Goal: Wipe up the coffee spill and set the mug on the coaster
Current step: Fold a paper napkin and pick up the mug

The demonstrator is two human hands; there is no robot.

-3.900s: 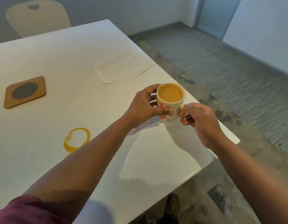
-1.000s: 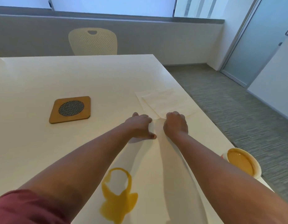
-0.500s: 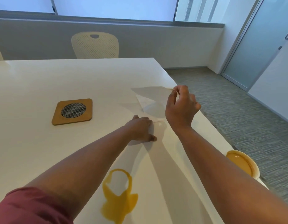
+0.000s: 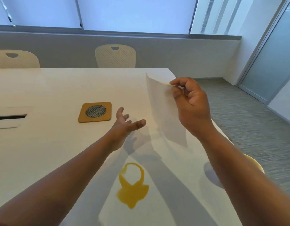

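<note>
A white paper napkin (image 4: 163, 110) hangs in the air above the table, pinched at its top corner by my right hand (image 4: 190, 106). My left hand (image 4: 126, 123) hovers just left of it, palm up, fingers spread, holding nothing. A yellow-brown coffee spill (image 4: 132, 188), ring-shaped with a puddle below, lies on the white table (image 4: 51, 144) near me. The square cork coaster (image 4: 94, 112) with a dark mesh centre sits farther back, left of my left hand. Only the rim of the mug (image 4: 255, 162) shows by the table's right edge, behind my right forearm.
Two cream chairs (image 4: 115, 55) (image 4: 15, 60) stand at the table's far side. A cable slot (image 4: 9, 117) is cut in the table at the left. The table's right edge drops to grey carpet (image 4: 255, 121). A glass door (image 4: 271, 62) is at the right.
My right hand has lifted the napkin clear of the table and higher. My left hand has left the table surface and turned palm up with fingers spread.
</note>
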